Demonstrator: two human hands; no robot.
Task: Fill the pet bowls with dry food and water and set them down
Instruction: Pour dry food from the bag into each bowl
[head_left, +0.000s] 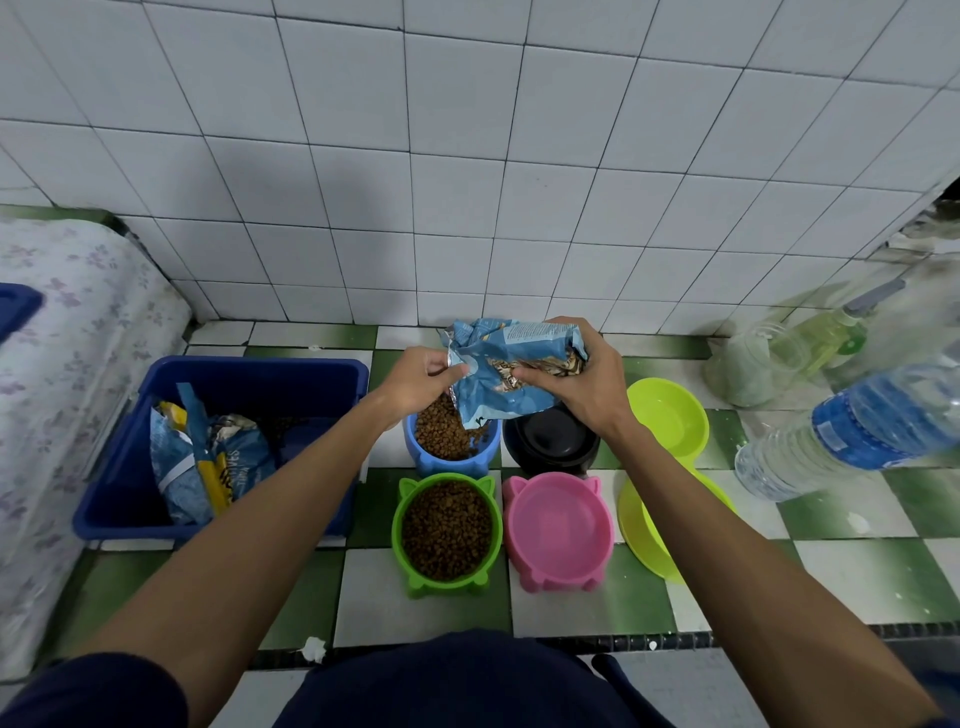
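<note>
One camera on my head, looking forward and steeply down.

It is a wide-angle view, close over my work: my forearms run in from both lower corners and meet just above mid-frame, where my left hand and right hand come together. My lap fills the bottom edge. The checkered floor takes the lower half, the white tiled wall the upper half, its lines bowed by the lens. There is no second view to share anything with.
</note>
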